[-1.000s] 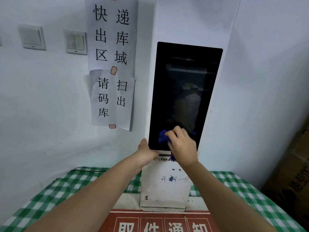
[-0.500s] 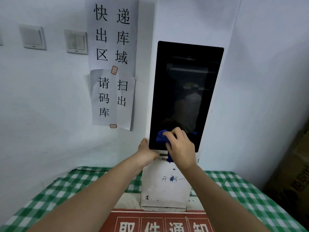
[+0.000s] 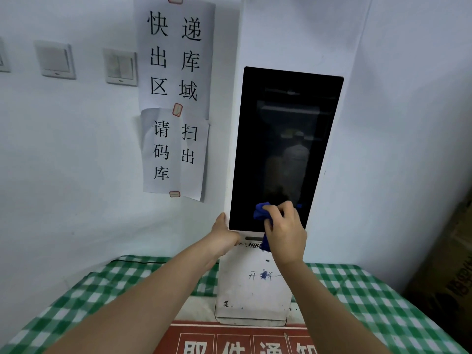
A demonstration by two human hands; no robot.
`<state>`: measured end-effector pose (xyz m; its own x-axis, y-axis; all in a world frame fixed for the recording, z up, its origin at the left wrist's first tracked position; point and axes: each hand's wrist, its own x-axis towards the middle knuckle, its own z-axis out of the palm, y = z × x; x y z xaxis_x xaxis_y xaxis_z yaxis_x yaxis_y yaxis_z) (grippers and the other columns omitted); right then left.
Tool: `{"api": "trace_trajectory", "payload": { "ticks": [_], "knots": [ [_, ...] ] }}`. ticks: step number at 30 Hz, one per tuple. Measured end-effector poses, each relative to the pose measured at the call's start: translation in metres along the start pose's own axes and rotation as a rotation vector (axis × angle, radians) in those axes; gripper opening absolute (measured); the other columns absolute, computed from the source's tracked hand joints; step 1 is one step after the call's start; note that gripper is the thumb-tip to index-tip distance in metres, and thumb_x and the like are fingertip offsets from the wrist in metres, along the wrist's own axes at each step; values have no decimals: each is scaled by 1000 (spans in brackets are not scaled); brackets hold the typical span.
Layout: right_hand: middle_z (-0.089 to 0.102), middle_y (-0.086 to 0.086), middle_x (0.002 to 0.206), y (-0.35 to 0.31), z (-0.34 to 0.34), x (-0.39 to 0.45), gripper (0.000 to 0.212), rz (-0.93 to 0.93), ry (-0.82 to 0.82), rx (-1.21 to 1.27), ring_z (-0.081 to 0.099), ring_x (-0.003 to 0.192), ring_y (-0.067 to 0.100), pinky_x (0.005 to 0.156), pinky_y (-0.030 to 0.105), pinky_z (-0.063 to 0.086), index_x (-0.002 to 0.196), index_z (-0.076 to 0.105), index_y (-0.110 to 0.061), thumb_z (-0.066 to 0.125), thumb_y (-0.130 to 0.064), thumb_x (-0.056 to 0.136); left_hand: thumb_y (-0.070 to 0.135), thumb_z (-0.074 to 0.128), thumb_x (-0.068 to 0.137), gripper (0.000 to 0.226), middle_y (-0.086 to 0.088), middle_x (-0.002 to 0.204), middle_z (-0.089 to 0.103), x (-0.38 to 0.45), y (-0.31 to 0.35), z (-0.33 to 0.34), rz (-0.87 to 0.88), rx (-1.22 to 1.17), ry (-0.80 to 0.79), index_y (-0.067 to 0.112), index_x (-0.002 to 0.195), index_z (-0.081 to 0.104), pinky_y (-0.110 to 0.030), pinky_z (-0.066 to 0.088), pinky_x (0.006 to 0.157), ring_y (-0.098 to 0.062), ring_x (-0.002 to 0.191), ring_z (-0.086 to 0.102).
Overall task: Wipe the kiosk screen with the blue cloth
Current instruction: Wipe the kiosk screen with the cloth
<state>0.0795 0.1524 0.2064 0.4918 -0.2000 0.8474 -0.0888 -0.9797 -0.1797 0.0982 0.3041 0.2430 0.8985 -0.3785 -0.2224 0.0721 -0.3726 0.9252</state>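
Note:
A tall white kiosk point(image 3: 251, 290) stands against the wall on a table. Its black screen point(image 3: 283, 139) is dark and reflective. My right hand point(image 3: 286, 232) presses a crumpled blue cloth point(image 3: 261, 213) against the screen's bottom edge, slightly right of centre; part of the cloth hangs below my palm over the logo strip. My left hand point(image 3: 223, 237) grips the kiosk's lower left edge, thumb up along the side, steadying it.
A green and white checked tablecloth point(image 3: 107, 284) covers the table. A red sign point(image 3: 229, 339) lies in front of the kiosk base. Paper notices point(image 3: 175, 98) and wall switches point(image 3: 120, 66) are on the left wall. A cardboard box point(image 3: 449, 277) stands at right.
My right hand and the blue cloth have slid a little to the right along the bottom of the screen. My left hand stays on the kiosk's edge.

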Motion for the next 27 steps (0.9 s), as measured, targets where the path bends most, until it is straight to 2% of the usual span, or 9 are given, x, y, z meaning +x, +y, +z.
{"api": "trace_trajectory", "payload": {
  "ticks": [2, 4, 6, 8, 10, 12, 18, 24, 27],
  "knots": [
    [54, 5, 80, -11, 5, 1, 34, -30, -25, -1, 55, 67, 21, 37, 20, 30, 92, 69, -12, 80, -1, 62, -4, 46, 86, 75, -4, 149, 32, 1, 0, 2, -16, -30, -7, 22, 150, 17, -32, 41, 102, -24, 131, 40],
    [54, 5, 79, -19, 9, 2, 31, -133, -65, -29, 53, 65, 21, 33, 21, 31, 90, 69, -13, 79, -3, 63, -6, 45, 85, 49, 6, 110, 48, 4, 0, 4, -20, -41, 13, 39, 105, 40, -28, 44, 82, -11, 95, 51],
    [53, 5, 79, -19, 9, 4, 28, -203, -84, -63, 51, 63, 20, 33, 20, 27, 89, 68, -13, 78, -4, 64, -6, 45, 86, 46, 8, 89, 42, 4, 1, 6, -35, -33, 29, 36, 79, 29, -24, 41, 72, -7, 77, 44],
    [53, 4, 78, -11, 7, 5, 27, -208, -83, -71, 50, 62, 20, 36, 19, 24, 88, 68, -14, 77, -3, 65, -5, 46, 86, 44, 0, 116, 47, 8, -2, 5, -27, -23, 38, 29, 114, 41, -28, 44, 85, -16, 102, 50],
    [53, 4, 78, 0, 4, 4, 28, -163, -62, -58, 51, 63, 20, 37, 19, 24, 88, 68, -15, 77, -2, 65, -3, 49, 85, 77, -5, 151, 30, 9, -2, 4, -19, -22, 26, 19, 151, 14, -32, 41, 103, -24, 132, 38],
    [54, 3, 81, 9, 1, 0, 29, -68, -48, -21, 54, 67, 20, 36, 21, 29, 91, 69, -15, 77, -2, 67, -3, 49, 85, 86, -6, 157, 20, 8, -2, 4, -8, -35, 36, 18, 154, 2, -33, 39, 107, -25, 139, 32],
    [53, -3, 100, 8, -10, 5, 29, 319, 71, 213, 56, 82, 15, 53, 26, 43, 106, 63, -19, 68, -6, 80, -4, 48, 85, 88, -3, 160, 9, 8, -2, 10, -15, -41, 55, 17, 154, -2, -39, 35, 113, -25, 143, 26],
    [59, 6, 90, 7, 2, 2, 36, -8, 4, 24, 58, 75, 25, 41, 27, 42, 94, 66, -11, 81, -3, 62, -4, 50, 84, 89, -3, 159, 10, 12, -3, 15, -3, -26, 92, 18, 154, -1, -41, 37, 111, -26, 141, 29],
    [55, 5, 82, 11, 15, -21, 50, -275, -189, -131, 53, 67, 22, 35, 24, 32, 86, 63, -12, 89, -7, 44, -2, 52, 82, 86, -7, 157, 16, 14, -3, 15, -8, -19, 98, 17, 153, 8, -42, 40, 109, -27, 138, 33]
  ]
}}
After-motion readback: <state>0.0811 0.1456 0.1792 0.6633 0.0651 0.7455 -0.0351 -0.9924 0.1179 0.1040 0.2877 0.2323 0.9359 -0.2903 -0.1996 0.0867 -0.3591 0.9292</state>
